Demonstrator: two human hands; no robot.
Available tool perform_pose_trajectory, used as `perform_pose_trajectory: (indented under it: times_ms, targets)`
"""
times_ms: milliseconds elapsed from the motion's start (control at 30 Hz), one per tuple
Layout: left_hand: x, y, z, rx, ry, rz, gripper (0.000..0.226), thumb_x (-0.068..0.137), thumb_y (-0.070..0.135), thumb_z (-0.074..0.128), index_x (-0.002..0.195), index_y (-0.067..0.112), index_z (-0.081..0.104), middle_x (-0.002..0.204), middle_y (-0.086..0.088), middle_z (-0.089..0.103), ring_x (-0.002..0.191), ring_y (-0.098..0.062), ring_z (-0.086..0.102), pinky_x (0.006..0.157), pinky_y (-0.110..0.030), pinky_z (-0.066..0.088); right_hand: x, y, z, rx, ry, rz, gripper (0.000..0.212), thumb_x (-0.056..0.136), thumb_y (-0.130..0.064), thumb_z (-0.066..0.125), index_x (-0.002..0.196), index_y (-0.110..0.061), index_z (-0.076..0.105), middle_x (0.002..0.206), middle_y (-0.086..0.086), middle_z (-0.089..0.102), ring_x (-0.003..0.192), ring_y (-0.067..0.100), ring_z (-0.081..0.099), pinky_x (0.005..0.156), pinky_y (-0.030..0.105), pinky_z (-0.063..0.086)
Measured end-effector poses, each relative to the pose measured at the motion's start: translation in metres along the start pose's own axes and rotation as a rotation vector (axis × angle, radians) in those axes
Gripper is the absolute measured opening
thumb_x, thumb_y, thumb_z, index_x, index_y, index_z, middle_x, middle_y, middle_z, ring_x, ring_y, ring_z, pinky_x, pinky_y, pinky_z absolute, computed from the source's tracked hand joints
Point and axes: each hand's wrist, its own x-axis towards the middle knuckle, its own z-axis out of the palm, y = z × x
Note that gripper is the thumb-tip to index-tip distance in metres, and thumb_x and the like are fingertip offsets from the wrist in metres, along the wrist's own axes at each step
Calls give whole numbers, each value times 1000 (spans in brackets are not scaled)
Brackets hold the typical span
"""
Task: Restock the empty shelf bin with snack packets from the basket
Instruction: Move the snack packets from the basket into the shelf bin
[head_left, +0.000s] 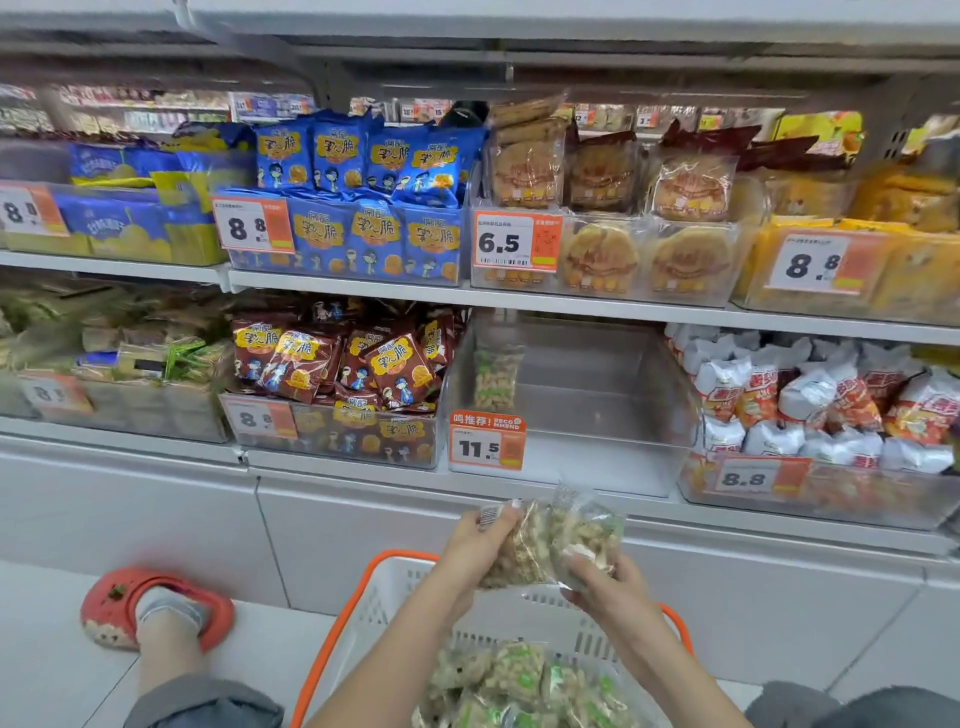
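Two packets (556, 545), one pinched in my left hand (475, 545), one in my right hand (605, 584), held side by side over the basket (363, 597), I judge to square them for shelving. Above the grip: near-empty bin (582, 395) holding one upright packet (496, 376); tag (487, 440) reads "11.5", "RECOMMEND"

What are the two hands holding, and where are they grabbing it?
Clear snack packets. The left hand grips the left side near the top; the right hand holds the lower right end.
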Motion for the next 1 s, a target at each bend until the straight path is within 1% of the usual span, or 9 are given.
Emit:
perform_pose_trajectory:
  times_ms: [100, 200, 267, 367, 600, 700, 800, 900, 1000]
  targets:
    - [-4, -1, 0, 3, 11, -26, 93, 79, 47, 70, 149, 11, 19, 71, -7, 65, 51, -14, 53, 45, -21, 46, -1, -1, -11, -8, -9, 18, 53, 89, -10, 63, 136, -4, 41, 118, 16, 64, 102, 31, 66, 62, 27, 56]
    - [-11, 2, 3, 17, 9, -9, 109, 69, 59, 72, 151, 17, 13, 132, -23, 54, 102, -31, 64, 89, -42, 53, -3, -4, -19, -50, -60, -3, 58, 90, -17, 64, 141, -14, 37, 123, 10, 63, 102, 30, 68, 67, 32, 57]
    - [-13, 2, 3, 35, -12, -7, 103, 73, 60, 68, 150, 23, 12, 147, -20, 38, 125, -38, 49, 99, -48, 46, -6, -7, -21, -87, -96, -20, 60, 90, -18, 64, 143, -18, 35, 124, 9, 62, 103, 28, 67, 65, 33, 57]
    - [-18, 3, 2, 44, -66, -1, 79, 89, 50, 56, 149, 26, 11, 154, -10, 28, 131, -40, 41, 102, -50, 42, -8, -9, -23, -146, -140, -53, 51, 91, -14, 63, 137, -16, 42, 122, 7, 61, 102, 20, 66, 66, 34, 58]
    - [-12, -7, -6, -61, -11, -9, 83, 86, 47, 61, 151, 25, 12, 149, -11, 37, 134, -41, 35, 106, -53, 37, -12, -7, -36, -135, -77, -142, 20, 88, -3, 64, 102, -16, 66, 104, 17, 69, 94, 29, 69, 66, 29, 58]
    - [-12, -4, -6, -126, 20, -82, 73, 86, 54, 58, 142, 14, 35, 131, -17, 57, 113, -33, 59, 88, -43, 54, -14, -10, -35, -167, -35, -236, 26, 83, 3, 68, 91, -20, 73, 95, 1, 74, 93, 24, 69, 73, 29, 59]
    - [-16, -3, -7, -324, -59, -247, 46, 92, 51, 49, 104, 9, 64, 75, -8, 72, 62, -18, 67, 49, -24, 53, -14, -12, -34, -181, -95, -309, 35, 79, 5, 71, 99, -23, 75, 108, -12, 72, 106, 9, 65, 90, 39, 55]
    - [-15, -7, -9, -498, -207, -377, 41, 83, 44, 64, 93, 4, 63, 65, -10, 63, 58, -21, 61, 38, -25, 52, -12, -10, -34, -234, -116, -330, 45, 74, 6, 74, 104, -27, 75, 123, -8, 65, 118, 5, 56, 97, 42, 50]
    - [-16, -11, -6, -635, -322, -467, 34, 74, 29, 70, 89, -1, 61, 72, -15, 59, 69, -23, 59, 40, -27, 54, -15, -10, -29, -227, -157, -304, 38, 75, 5, 74, 102, -22, 76, 119, -7, 68, 112, 3, 60, 84, 21, 52]
